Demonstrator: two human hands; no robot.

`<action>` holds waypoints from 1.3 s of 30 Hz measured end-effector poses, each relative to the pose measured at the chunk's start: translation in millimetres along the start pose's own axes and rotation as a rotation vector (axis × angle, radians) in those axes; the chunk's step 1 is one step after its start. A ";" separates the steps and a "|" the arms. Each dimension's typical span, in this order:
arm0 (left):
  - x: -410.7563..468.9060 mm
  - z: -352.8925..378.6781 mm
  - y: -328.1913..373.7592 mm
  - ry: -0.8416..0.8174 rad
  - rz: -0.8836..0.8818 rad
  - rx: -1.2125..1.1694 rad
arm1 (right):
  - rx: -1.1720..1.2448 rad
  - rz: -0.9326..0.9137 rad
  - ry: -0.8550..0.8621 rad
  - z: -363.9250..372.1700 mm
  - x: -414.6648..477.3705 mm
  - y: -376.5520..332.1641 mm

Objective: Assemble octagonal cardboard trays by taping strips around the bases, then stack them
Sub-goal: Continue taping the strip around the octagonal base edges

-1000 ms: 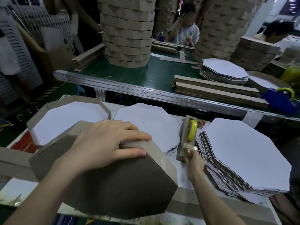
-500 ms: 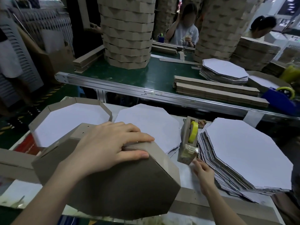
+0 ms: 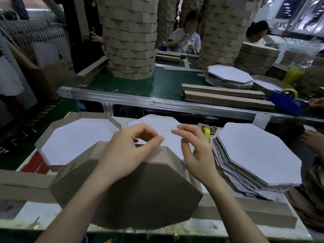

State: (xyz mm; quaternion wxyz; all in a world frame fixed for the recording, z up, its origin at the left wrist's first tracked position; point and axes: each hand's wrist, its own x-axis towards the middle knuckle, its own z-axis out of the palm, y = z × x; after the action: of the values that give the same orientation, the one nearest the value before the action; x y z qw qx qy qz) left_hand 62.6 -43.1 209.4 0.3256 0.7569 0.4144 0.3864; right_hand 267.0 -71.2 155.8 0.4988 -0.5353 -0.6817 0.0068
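**Tape stage at the tray bench.** A worker's left hand [image 3: 126,155] and right hand [image 3: 194,155] meet over the upper wall of an upturned octagonal tray [image 3: 143,193]. The tray leans brown base up, directly beneath the fingers and nearer the worker than them, on the surface [image 3: 26,216]. On each hand the thumb and forefinger curl toward a pinch and the other fingers are loosely bent. Whether clear tape is stretched between them cannot be told. The heel of the left hand rests on the tray.

The likely risks:
- With only a palm steadying it, the tilted tray could slide or tip toward the worker.
- Any tape could fold onto itself or land crooked across the wall seam, leaving the strip loose from the base.

Counted near the fingers:
- one tray in work
- one finished tray [image 3: 77,137], open side up, just left of the left fingers
- a low base stack [image 3: 157,121] just behind the fingers
- a taller base stack [image 3: 259,155] just right of the right fingers
- one tape dispenser [image 3: 206,134] with a yellow roll, behind the right fingers

Counted well beyond the fingers, on the green belt [image 3: 157,88]:
- a third base stack [image 3: 229,76]
- at least four strip bundles [image 3: 226,100]
- one blue dispenser [image 3: 287,102]
- at least two towers of stacked trays [image 3: 129,41]
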 end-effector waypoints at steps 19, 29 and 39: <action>-19.6 -18.8 12.1 -0.122 -0.132 -0.215 | 0.744 0.312 -0.134 -4.4 -13.9 -81.9; -20.3 -24.0 3.6 -0.099 -0.131 -0.189 | 0.768 0.673 -0.027 -23.8 12.4 -67.2; -18.1 -23.6 8.3 -0.138 -0.070 -0.161 | 0.659 0.672 -0.390 -27.3 19.1 -74.2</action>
State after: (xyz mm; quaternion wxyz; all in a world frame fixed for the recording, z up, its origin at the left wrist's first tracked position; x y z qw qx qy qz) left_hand 39.1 -58.6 221.9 0.4263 0.7383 0.3848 0.3537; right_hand 233.4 -103.1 222.7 0.4748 -0.5281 -0.5137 0.4814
